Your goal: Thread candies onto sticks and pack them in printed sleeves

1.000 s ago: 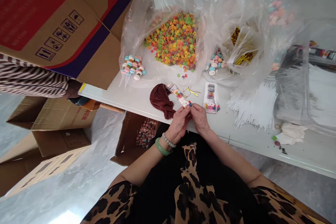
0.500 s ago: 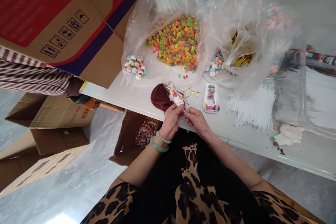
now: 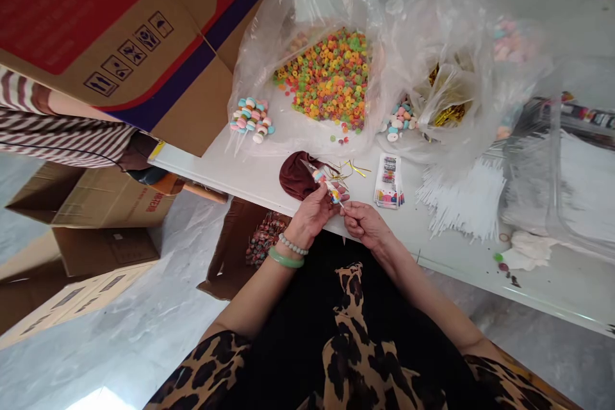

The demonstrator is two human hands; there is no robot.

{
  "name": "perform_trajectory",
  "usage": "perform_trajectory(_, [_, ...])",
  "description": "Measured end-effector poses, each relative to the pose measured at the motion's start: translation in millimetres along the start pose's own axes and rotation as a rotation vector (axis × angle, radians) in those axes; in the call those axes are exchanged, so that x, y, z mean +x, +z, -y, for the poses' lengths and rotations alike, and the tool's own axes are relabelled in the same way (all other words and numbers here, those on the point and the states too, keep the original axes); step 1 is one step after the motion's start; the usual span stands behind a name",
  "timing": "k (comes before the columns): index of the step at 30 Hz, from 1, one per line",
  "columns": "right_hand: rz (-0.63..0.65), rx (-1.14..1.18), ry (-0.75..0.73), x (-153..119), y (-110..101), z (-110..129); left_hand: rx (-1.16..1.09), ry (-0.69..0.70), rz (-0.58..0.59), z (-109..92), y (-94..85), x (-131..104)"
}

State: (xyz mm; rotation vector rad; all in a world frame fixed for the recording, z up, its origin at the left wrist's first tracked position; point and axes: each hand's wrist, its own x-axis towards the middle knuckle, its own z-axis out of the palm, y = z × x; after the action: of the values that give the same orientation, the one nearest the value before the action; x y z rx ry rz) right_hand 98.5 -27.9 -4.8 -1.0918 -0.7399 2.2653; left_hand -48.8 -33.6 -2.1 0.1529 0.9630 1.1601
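Note:
My left hand point(image 3: 313, 213) holds a candy skewer point(image 3: 332, 191) in a clear printed wrapper, thumb on top and fingers beneath. Close to its lower end my right hand point(image 3: 368, 223) pinches the white stick, fingers curled in. Just beyond my left hand lies a dark brown cloth point(image 3: 294, 178) on the table. Gold twist ties point(image 3: 356, 168) are scattered beside the cloth. To their right rests a small stack of printed wrappers point(image 3: 388, 182).
Clear bags hold ring candies point(image 3: 331, 86) and gold ties point(image 3: 449, 114). Candy skewers point(image 3: 250, 118) lie at left, white sticks point(image 3: 464, 195) at right. A big carton point(image 3: 187, 109) stands back left, near a person in striped clothing point(image 3: 62, 134). Below the edge is a box of wrapped candies point(image 3: 230, 243).
The wrapped skewer has tilted and come nearer to me. My left fingers have spread out under it, and my right hand has shifted slightly right and down, its fingers now on the stick.

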Motion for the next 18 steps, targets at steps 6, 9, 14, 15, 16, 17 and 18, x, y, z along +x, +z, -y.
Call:
perform_trajectory(6, [-0.365,-0.491,-0.290,7.2,2.6,-9.8,-0.078,0.187,-0.066,27.1,18.5,-3.7])
perform_trajectory(9, [-0.542,-0.804,-0.383,10.2,-1.6,-10.6,-0.109,0.209,-0.036,37.6,24.0,-5.4])
perform_trajectory(14, [-0.462,-0.586,-0.362,15.0,-8.2,-12.7,0.021,0.101,-0.056,31.7,12.7,-3.6])
perform_trajectory(15, [-0.420,-0.475,-0.327,15.7,-8.5,-12.8,0.120,0.150,-0.098,30.5,8.9,-4.0])
perform_trajectory(16, [-0.386,-0.378,-0.290,16.1,-8.6,-12.5,0.244,0.231,-0.147,29.8,5.2,-4.9])
perform_trajectory(17, [-0.361,-0.305,-0.260,16.1,-8.3,-12.0,0.381,0.326,-0.188,29.6,1.8,-6.2])
perform_trajectory(18, [-0.343,-0.260,-0.240,15.7,-7.8,-11.2,0.507,0.422,-0.214,29.7,-1.1,-7.8])
